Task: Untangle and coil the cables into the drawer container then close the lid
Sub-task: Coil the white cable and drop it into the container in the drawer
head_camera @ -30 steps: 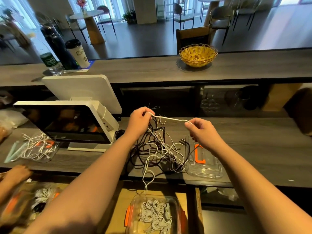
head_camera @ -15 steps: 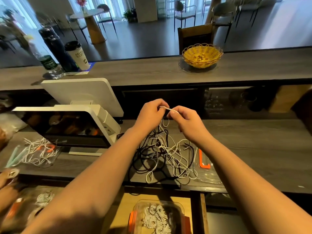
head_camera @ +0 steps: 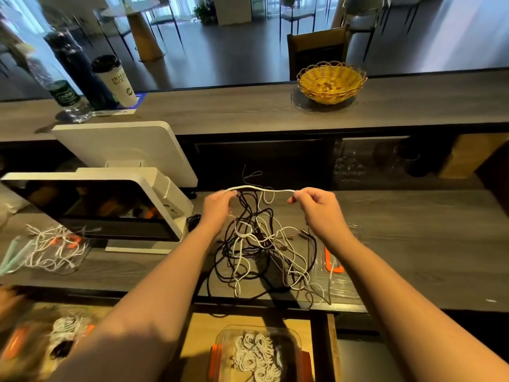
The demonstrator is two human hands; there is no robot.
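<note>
A tangle of black and white cables (head_camera: 259, 244) lies on the grey counter. My left hand (head_camera: 217, 206) and my right hand (head_camera: 316, 208) each pinch one white cable (head_camera: 261, 188), which stretches nearly straight between them above the tangle. The rest of that cable hangs down into the pile. Below the counter edge, a clear container with orange clips (head_camera: 259, 354) sits in the open drawer with coiled white cables inside. Its clear lid with an orange clip (head_camera: 334, 268) lies on the counter to the right of the tangle, partly under cables.
A white point-of-sale screen (head_camera: 91, 205) stands at left, with another bundle of white cables (head_camera: 52, 249) in front of it. A yellow basket (head_camera: 330, 81), a paper cup (head_camera: 117, 81) and bottles sit on the upper ledge. Another person's hand (head_camera: 8, 299) shows at far left.
My hands met close together over the tangle half a second ago and have now drawn apart, pulling a length of the white cable taut between them.
</note>
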